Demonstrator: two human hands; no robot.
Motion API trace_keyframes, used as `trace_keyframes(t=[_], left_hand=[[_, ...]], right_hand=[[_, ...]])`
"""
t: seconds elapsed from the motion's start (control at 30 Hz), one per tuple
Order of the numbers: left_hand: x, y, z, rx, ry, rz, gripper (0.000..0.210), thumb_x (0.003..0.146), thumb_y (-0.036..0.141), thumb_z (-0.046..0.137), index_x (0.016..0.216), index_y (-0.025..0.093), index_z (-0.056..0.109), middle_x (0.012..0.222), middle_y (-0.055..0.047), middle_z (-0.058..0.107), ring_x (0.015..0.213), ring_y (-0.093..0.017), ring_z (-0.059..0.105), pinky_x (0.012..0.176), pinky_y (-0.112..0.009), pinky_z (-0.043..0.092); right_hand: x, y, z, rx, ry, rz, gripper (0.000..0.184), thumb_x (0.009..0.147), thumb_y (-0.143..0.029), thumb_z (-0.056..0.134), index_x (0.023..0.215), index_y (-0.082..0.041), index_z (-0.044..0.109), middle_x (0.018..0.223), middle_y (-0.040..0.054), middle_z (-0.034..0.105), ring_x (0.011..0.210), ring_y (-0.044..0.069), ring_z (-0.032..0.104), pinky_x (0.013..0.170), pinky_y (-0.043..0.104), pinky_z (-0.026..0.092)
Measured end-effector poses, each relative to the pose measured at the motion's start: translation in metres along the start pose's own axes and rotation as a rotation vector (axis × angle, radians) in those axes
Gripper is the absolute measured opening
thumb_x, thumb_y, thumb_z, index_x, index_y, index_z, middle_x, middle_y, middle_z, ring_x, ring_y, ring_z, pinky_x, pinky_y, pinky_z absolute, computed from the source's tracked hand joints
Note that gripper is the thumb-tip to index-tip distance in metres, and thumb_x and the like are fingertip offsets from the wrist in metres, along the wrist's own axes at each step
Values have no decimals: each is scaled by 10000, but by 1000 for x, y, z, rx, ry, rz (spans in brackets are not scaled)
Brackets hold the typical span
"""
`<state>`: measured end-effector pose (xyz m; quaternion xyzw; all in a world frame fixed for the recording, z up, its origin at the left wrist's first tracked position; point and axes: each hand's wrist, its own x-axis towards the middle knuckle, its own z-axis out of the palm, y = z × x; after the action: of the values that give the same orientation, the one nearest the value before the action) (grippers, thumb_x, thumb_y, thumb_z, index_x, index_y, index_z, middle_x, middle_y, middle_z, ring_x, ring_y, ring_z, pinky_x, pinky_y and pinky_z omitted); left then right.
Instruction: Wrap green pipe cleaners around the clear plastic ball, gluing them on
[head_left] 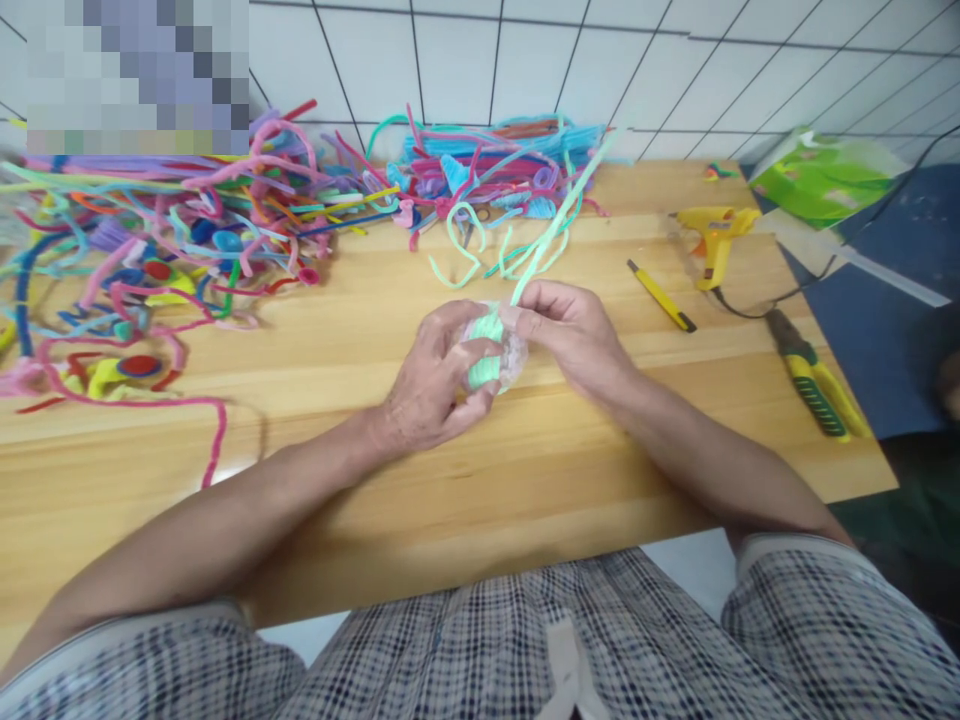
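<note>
My left hand [442, 375] grips a small rounded, whitish, see-through piece [514, 362] partly wrapped in rows of mint green pipe cleaner [484, 372]. Its fingers lie across the wrapped rows and hide part of them. Pinched between the thumb and forefinger of my right hand [564, 322] is a mint green pipe cleaner [551, 235], right at the upper edge of the wrapped piece. The long free end of that strand slants up and to the right. What exactly the core of the piece is, I cannot tell.
Tangled coloured pipe cleaners [217, 230] cover the table's left side, with a bundle [510, 160] at the back. To the right lie a yellow utility knife [661, 296], a yellow glue gun [716, 240] with its cord, pliers [814, 385] and a green plastic bag [821, 180] near the edge.
</note>
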<state>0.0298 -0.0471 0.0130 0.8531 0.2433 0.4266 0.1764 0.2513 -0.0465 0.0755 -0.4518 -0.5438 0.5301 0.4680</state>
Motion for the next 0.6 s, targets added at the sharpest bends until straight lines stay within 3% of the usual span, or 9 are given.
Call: trace_keyframes(t=[0.3,0.6], left_hand=[[0,1,0,33,-14,-7,383,1063,438,678,1417,361,555,1598,-137,558,1514,-357,578,1230,-668,544],[2,3,0,4,15,17,405,1090,406,638,1476,375,518,1600,-143,551,1530,-346,565,1233,-647,546]], right_hand=[[-1,-1,-4,-84,-47,-4,520,864,-650,930,735,-240,638,710,-39,555,691,138,474,636,301,405],[-1,4,-3,-29,-6,-19,464,813,-622,962,791,-229,717,784,-18,693,751,156,597,697,303,523]])
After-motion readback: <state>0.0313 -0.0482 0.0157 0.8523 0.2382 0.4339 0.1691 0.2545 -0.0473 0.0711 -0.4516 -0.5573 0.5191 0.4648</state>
